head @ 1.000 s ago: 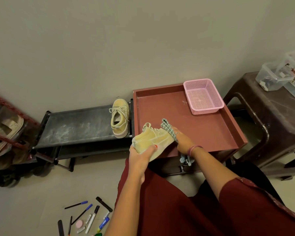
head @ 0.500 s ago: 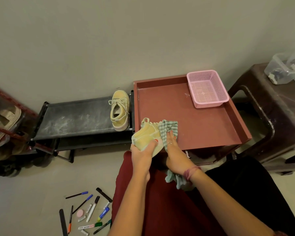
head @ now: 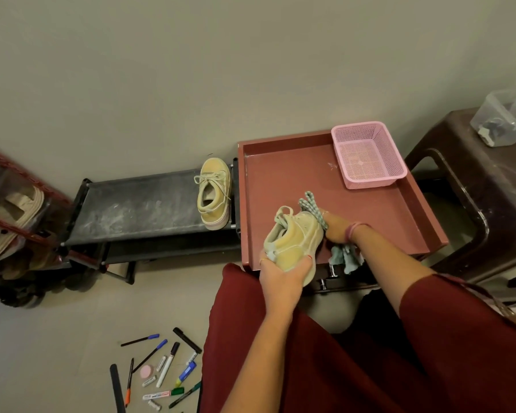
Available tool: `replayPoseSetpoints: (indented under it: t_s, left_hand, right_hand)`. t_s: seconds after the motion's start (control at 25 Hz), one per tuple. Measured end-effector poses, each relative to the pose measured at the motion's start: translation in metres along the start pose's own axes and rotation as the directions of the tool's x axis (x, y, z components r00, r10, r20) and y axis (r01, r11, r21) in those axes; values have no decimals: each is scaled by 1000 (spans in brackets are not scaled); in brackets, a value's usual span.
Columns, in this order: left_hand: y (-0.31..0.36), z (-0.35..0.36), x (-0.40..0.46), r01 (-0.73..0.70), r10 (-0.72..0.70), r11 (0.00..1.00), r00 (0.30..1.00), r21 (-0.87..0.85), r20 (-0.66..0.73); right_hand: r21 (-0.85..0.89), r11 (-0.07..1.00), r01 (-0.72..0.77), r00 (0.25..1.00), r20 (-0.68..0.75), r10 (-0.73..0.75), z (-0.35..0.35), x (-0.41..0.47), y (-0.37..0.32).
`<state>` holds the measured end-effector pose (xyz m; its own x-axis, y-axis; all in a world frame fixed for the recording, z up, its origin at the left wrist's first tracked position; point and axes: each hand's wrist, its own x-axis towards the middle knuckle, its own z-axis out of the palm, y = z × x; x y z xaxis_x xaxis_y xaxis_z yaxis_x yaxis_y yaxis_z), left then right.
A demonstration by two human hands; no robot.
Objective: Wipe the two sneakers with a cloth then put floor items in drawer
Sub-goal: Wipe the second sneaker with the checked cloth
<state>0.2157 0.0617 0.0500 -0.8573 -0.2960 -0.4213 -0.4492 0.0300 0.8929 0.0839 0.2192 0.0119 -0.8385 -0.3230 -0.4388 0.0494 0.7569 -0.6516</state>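
My left hand (head: 282,277) grips a pale yellow sneaker (head: 295,239) by its heel and sole, above the front left corner of the red tray top (head: 280,174) of the drawer unit. My right hand (head: 335,231) holds a green checked cloth (head: 312,205) against the sneaker's far side; the cloth's tail (head: 344,257) hangs below my wrist. The second yellow sneaker (head: 213,193) stands on the black shoe rack (head: 137,207), at its right end. Pens, markers and erasers (head: 161,371) lie scattered on the floor at lower left. The drawer's metal handle (head: 328,275) shows under the tray.
A pink mesh basket (head: 367,155) sits in the tray's back right corner. A dark brown plastic stool (head: 489,189) at right carries a clear container (head: 504,120). A red rack with sandals (head: 9,216) stands at far left. My red garment covers the lower middle.
My right hand with the cloth has moved from the sneaker's near side up to its far side. My left hand has turned the sneaker, showing its heel and side.
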Motion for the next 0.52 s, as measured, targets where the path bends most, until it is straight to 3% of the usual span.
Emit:
replayPoseSetpoints:
  t_s: [0.24, 0.36, 0.52]
  left_hand:
    - [1, 17, 8, -46, 47, 998, 998, 47, -38]
    - [6, 24, 10, -14, 17, 998, 999, 56, -48]
    - [5, 24, 16, 94, -94, 993, 996, 73, -5]
  right_hand:
    - [253, 965, 67, 990, -137, -33, 35, -45, -5]
    - [516, 852, 91, 994, -97, -48, 40, -90, -19]
    - [780, 623, -59, 993, -16, 114, 35, -131, -16]
